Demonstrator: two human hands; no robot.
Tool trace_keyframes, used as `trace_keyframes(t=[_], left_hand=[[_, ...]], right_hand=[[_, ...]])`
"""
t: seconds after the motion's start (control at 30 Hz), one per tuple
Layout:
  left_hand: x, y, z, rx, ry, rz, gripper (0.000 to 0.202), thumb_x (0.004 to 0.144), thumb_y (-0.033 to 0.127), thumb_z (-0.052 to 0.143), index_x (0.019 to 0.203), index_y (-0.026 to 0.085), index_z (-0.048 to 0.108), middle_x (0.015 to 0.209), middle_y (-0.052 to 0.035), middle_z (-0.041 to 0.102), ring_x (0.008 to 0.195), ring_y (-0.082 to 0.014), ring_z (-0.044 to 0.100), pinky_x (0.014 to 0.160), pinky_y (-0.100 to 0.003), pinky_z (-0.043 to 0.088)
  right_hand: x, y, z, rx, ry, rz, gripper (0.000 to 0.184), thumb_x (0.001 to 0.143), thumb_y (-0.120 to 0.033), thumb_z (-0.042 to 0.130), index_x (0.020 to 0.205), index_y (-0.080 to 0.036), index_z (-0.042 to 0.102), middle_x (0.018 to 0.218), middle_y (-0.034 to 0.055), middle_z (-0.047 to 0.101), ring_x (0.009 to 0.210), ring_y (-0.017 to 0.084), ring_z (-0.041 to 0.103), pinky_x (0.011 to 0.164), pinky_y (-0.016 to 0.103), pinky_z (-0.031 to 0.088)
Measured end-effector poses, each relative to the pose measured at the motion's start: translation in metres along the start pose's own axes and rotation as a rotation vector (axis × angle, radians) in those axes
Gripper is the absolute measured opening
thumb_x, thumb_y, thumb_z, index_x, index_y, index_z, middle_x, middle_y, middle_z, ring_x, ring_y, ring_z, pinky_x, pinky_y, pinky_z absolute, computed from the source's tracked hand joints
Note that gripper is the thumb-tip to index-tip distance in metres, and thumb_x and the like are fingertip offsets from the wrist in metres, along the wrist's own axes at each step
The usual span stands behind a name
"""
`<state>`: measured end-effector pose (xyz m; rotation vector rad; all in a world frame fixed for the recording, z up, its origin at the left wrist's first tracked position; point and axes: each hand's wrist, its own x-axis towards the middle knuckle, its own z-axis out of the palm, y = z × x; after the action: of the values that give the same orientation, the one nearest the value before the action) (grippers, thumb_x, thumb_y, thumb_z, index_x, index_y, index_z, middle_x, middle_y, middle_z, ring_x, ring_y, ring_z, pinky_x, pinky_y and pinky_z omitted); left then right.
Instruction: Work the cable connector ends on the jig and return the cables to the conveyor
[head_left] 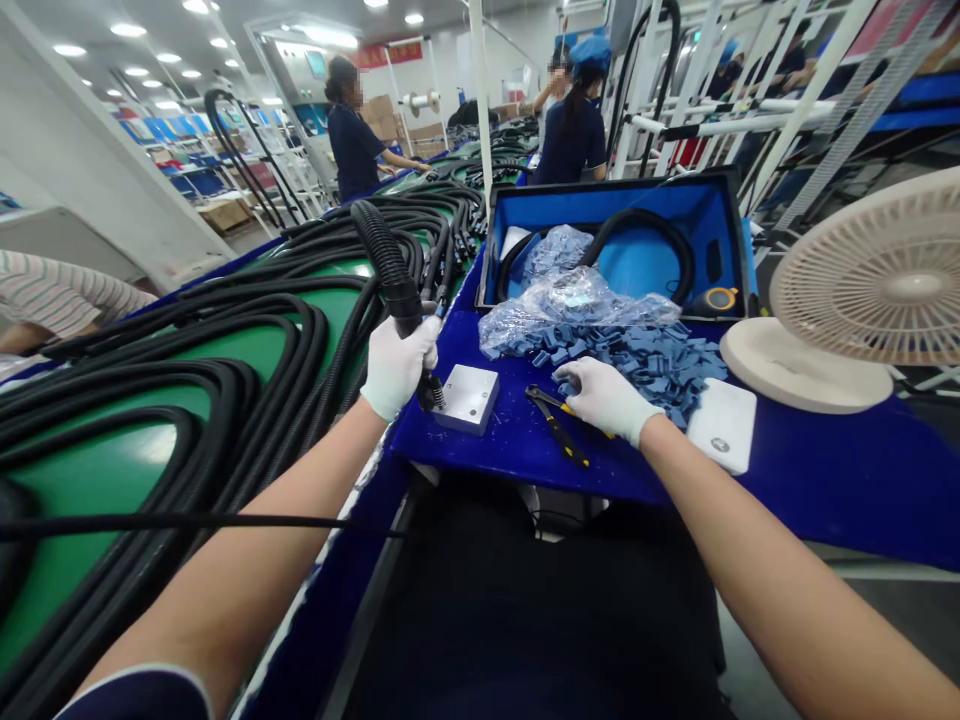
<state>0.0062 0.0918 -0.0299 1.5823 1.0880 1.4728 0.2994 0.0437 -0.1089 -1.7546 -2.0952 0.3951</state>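
Note:
My gloved left hand (401,362) is wrapped round the end of a black corrugated hose (388,262), which stands upright from the fist and bends back at the top. Below the fist, the hose's dark fitting with a spring-like coil (432,392) is beside a silver metal block (471,398). My gloved right hand (604,395) is closed at the near edge of a heap of small blue plastic clips (660,362). A blue-grey clip (568,382) shows at its fingertips, partly hidden. Pliers with black and yellow handles (559,428) lie just left of that hand.
Many black hoses (247,380) cover the green conveyor (187,450) at left. Behind the clips stand a plastic bag (570,295) and a blue crate (622,205). A white box (724,425) and a beige fan (885,280) are at right. Co-workers (356,140) stand farther back.

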Motion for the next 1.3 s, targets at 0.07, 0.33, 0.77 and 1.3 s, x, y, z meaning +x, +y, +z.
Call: trace_keyframes(t=[0.07, 0.33, 0.77, 1.3], left_hand=[[0.002, -0.006, 0.0, 0.019, 0.009, 0.02, 0.031, 0.086, 0.036, 0.066, 0.11, 0.016, 0.064, 0.053, 0.0064, 0.048, 0.045, -0.0109, 0.045, 0.05, -0.027, 0.042], [-0.005, -0.018, 0.005, 0.15, 0.009, -0.02, 0.028, 0.086, 0.04, 0.067, 0.104, 0.019, 0.063, 0.058, 0.0032, 0.053, 0.05, -0.0133, 0.049, 0.051, -0.028, 0.041], [0.006, -0.013, -0.009, 0.271, -0.183, 0.004, 0.03, 0.085, 0.035, 0.064, 0.107, 0.015, 0.065, 0.091, -0.004, 0.067, 0.084, -0.0177, 0.061, 0.08, -0.031, 0.048], [-0.013, 0.003, -0.08, 0.037, -0.01, -0.064, 0.057, 0.096, 0.054, 0.054, 0.143, 0.024, 0.045, 0.102, -0.0068, 0.069, 0.069, -0.0144, 0.066, 0.058, -0.025, 0.052]], right_hand=[[-0.003, -0.004, -0.003, 0.083, -0.009, -0.054, 0.033, 0.077, -0.021, 0.067, 0.109, -0.019, 0.076, 0.103, 0.0078, 0.068, 0.089, 0.019, 0.063, 0.083, 0.028, 0.047], [0.0, -0.044, -0.018, 0.323, 0.039, -0.062, 0.03, 0.08, -0.048, 0.07, 0.088, -0.019, 0.073, 0.068, -0.001, 0.065, 0.065, 0.016, 0.058, 0.065, 0.028, 0.043], [0.069, -0.13, 0.034, 0.569, -0.089, -0.31, 0.021, 0.084, -0.035, 0.06, 0.073, -0.017, 0.06, 0.066, -0.0012, 0.059, 0.063, 0.013, 0.051, 0.062, 0.026, 0.038], [0.075, -0.128, 0.035, 0.573, -0.283, -0.238, 0.036, 0.082, -0.051, 0.07, 0.086, -0.016, 0.078, 0.076, 0.0052, 0.075, 0.063, 0.016, 0.065, 0.058, 0.025, 0.048]])
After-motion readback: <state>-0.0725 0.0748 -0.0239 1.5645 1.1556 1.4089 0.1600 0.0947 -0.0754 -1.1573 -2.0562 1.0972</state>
